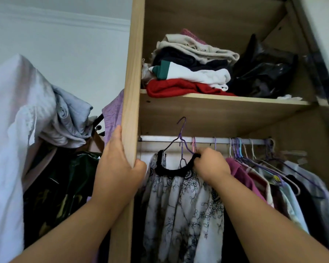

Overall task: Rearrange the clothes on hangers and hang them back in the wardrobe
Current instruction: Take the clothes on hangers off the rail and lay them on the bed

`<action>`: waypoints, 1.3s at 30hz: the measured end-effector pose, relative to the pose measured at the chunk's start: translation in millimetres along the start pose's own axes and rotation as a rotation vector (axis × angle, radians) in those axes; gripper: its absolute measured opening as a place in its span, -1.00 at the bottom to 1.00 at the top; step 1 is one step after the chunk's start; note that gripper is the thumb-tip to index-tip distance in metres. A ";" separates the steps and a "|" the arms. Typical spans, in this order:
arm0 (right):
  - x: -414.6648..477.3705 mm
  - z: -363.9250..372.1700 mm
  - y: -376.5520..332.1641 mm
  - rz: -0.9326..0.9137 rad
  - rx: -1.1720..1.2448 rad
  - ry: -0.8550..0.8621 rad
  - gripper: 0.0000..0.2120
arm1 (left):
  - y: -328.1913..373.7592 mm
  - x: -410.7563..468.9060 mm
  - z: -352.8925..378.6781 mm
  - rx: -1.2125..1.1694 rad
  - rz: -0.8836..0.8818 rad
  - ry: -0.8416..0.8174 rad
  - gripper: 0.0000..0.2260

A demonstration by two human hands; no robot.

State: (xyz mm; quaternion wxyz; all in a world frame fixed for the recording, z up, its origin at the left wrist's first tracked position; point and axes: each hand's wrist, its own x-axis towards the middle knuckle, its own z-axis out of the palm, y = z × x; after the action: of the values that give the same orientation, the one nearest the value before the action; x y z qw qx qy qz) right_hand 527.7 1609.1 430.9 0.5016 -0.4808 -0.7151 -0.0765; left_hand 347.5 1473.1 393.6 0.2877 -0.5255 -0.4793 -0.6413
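Head view: left fingers (pixel 140 166) clasp the wooden wardrobe panel (pixel 131 92); right fingers (pixel 200 158) pinch the lacy blouse collar (pixel 171 171).

Home bedroom: wooden wardrobe (pixel 131 73), hanging clothes (pixel 182 205), folded stack (pixel 188 73).

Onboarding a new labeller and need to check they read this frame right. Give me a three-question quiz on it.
1. Multiple choice: the left hand grips A) the rail, B) the wardrobe side panel, C) a hanger.
2. True or false: the right hand pinches the black collar of the patterned blouse.
3. Fill in: the bottom garment of the folded pile on the shelf is ____ in colour.

Key: 1 B. 2 true. 3 red.
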 end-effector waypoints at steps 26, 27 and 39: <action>-385.4 -176.1 45.4 0.373 -0.263 0.091 -0.55 | 16.2 -193.6 99.6 -0.389 0.215 -1.105 -0.60; -400.5 -175.4 41.0 0.421 -0.307 0.106 -0.59 | 15.2 -205.0 103.7 -0.426 0.251 -1.107 -0.67; -627.6 -125.9 -67.5 1.175 -0.671 0.209 -0.67 | 34.3 -346.0 45.3 -0.927 0.601 -1.357 -0.87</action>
State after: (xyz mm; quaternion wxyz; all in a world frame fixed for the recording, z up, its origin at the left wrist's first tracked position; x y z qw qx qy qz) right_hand 578.7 1115.7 20.7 0.3501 -0.9086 -0.2211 -0.0549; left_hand 493.0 1455.2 75.2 -0.1455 -0.9619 -0.0791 -0.2176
